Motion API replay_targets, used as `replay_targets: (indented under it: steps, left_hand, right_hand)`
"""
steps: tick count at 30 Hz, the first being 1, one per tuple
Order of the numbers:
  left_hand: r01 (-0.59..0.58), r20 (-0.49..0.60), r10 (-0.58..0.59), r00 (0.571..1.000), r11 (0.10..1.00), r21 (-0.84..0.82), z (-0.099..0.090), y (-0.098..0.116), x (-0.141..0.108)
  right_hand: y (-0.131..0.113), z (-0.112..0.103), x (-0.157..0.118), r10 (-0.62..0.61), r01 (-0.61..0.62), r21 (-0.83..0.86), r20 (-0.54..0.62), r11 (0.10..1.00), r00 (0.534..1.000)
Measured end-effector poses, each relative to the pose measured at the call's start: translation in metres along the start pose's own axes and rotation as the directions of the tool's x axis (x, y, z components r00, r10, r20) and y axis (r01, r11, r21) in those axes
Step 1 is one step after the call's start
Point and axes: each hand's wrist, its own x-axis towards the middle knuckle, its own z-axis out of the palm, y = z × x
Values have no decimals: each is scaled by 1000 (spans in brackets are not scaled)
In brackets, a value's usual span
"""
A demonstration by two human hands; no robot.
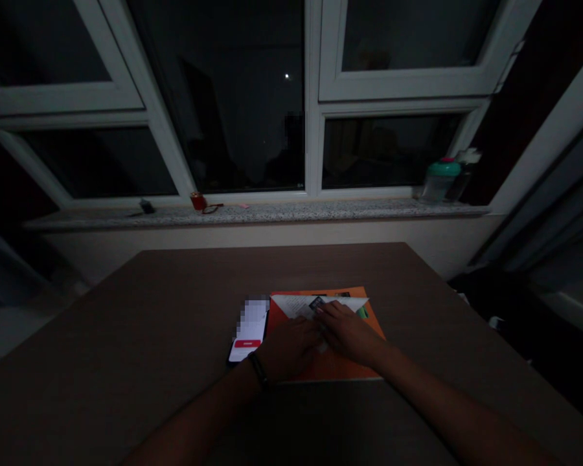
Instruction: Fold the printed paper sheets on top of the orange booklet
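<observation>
White paper sheet [298, 305] lies on an orange folder [342, 369] mid-table on the brown tabletop [126, 343]. Left hand [289, 349] and right hand [347, 333] rest palm-down side by side, pinching nothing, pressing evenly; a smartphone [247, 330] sits just left.

White paper [298, 305] half-hidden, print illegible

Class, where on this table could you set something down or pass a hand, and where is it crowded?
The brown tabletop has bare room left of the phone and right of the orange folder. It is crowded where phone and folder meet: the left hand and right hand lie over the folder and white paper.
</observation>
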Motion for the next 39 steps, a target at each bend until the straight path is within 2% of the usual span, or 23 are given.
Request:
replay_targets:
  steps: [15, 25, 39]
  left_hand:
    - [7, 11, -7, 1000, 1000, -1, -2, 0, 0]
    - [-30, 24, 29, 999, 999, 34, 2, -2, 2]
    - [-7, 13, 7, 1000, 1000, -6, 2, -1, 2]
  right_hand:
    - [9, 3, 0, 2, -1, 49, -23, 999, 1000]
    - [-1, -7, -3, -13, 13, 9, 8, 1000, 1000]
    - [-2, -3, -1, 66, -66, 23, 2, 998, 998]
